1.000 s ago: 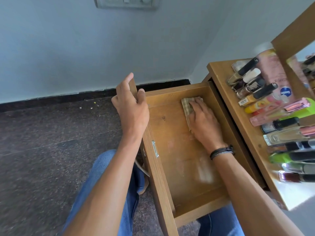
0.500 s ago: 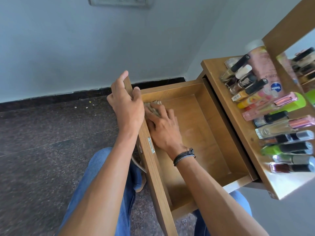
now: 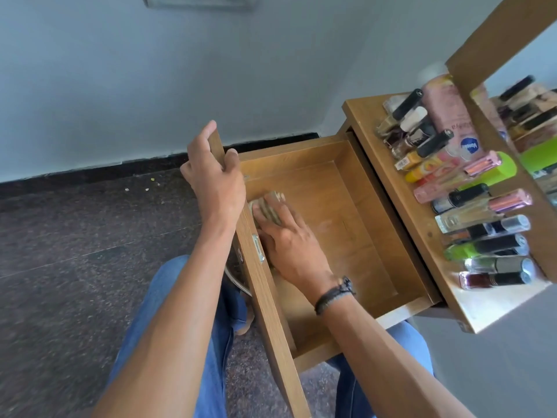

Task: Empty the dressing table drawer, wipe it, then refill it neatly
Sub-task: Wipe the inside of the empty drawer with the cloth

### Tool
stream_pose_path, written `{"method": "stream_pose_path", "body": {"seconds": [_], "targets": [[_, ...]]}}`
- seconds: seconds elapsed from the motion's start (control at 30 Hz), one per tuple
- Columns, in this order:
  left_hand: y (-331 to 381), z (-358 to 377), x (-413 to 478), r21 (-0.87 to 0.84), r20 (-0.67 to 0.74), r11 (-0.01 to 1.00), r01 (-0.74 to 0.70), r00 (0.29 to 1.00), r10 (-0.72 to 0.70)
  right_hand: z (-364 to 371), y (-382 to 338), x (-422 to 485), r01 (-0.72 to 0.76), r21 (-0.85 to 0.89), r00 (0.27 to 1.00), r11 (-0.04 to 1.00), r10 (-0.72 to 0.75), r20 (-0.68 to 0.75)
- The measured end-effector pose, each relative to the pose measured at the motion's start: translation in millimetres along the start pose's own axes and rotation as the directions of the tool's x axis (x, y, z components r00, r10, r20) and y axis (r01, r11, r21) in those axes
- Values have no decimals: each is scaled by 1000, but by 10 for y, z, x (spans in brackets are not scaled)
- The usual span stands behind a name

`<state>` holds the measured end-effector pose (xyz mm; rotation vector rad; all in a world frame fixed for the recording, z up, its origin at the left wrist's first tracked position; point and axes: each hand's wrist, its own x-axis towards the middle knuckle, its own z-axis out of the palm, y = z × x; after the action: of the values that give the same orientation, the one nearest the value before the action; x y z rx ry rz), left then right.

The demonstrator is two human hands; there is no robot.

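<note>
The wooden drawer (image 3: 340, 203) is pulled out of the dressing table (image 3: 388, 176) and holds only a cloth. My left hand (image 3: 215, 179) grips the top corner of the drawer's front panel (image 3: 265, 300). My right hand (image 3: 289, 245) lies flat inside the drawer, against the inner side of the front panel, pressing a folded beige cloth (image 3: 268, 208) onto the drawer floor. The cloth shows only past my fingertips.
Several cosmetic bottles and tubes (image 3: 470, 212) stand packed on the tabletop at the right, next to a pink lotion bottle (image 3: 449, 116) and a mirror frame (image 3: 494, 95). My knees in blue jeans (image 3: 187, 297) are under the drawer. Dark stone floor (image 3: 75, 251) lies to the left.
My right hand slid the cloth from the drawer's back middle over to its front panel, then a little nearer to me along it. My left hand has kept its hold on the front panel.
</note>
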<state>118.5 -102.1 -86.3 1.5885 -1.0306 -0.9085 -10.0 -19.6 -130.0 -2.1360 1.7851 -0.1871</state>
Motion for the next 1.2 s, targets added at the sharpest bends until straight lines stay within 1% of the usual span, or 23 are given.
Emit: {"method": "stream_pose_path", "body": {"seconds": [0.07,0.2,0.23,0.3,0.37,0.43,0.53,0.7,0.77,0.87,0.93,1.03,1.13,1.2], "targets": [[6,-6,-3,7,2,1000,-10,1000,10,14,-6,109,-2,1,1000,1000,2,14],[-1,-27,24,19,3,1000,-14,1000,14,34,82,126,41,-68,998,997,-38,43],[-1,-30,22,19,4,1000,-13,1000,13,9,158,106,24,-83,999,996,-20,41],[-1,-34,16,10,5,1000,-10,1000,10,-84,382,91,-62,-98,996,993,67,54],[-2,-36,7,-3,7,1000,-6,1000,6,-223,655,97,-161,-69,983,985,166,76],[2,-29,4,-15,10,1000,1,1000,0,-322,872,89,-229,-69,970,971,234,68],[-5,-25,-6,-7,-3,1000,8,1000,-8,-327,949,89,-248,-118,965,962,256,57],[3,-34,-37,-6,-12,1000,7,1000,-7,-270,751,45,-284,-57,955,957,288,71],[8,-28,-31,-5,-11,1000,6,1000,-6,-242,562,-3,-252,-42,964,967,255,80],[9,-26,-25,1,-9,1000,16,1000,-16,-113,166,-64,-114,-62,990,992,119,82],[6,-36,-23,9,-16,1000,8,1000,-8,2,-22,-101,-44,-53,995,998,49,92],[9,-47,-24,17,-14,1000,-14,1000,14,38,-38,-113,-22,-33,993,999,26,111],[14,-39,-19,13,1,1000,-7,1000,7,-30,139,-105,38,-166,992,985,-17,127],[13,-36,-15,15,6,1000,-6,1000,6,-97,300,-103,41,-246,991,969,-8,134]]}}
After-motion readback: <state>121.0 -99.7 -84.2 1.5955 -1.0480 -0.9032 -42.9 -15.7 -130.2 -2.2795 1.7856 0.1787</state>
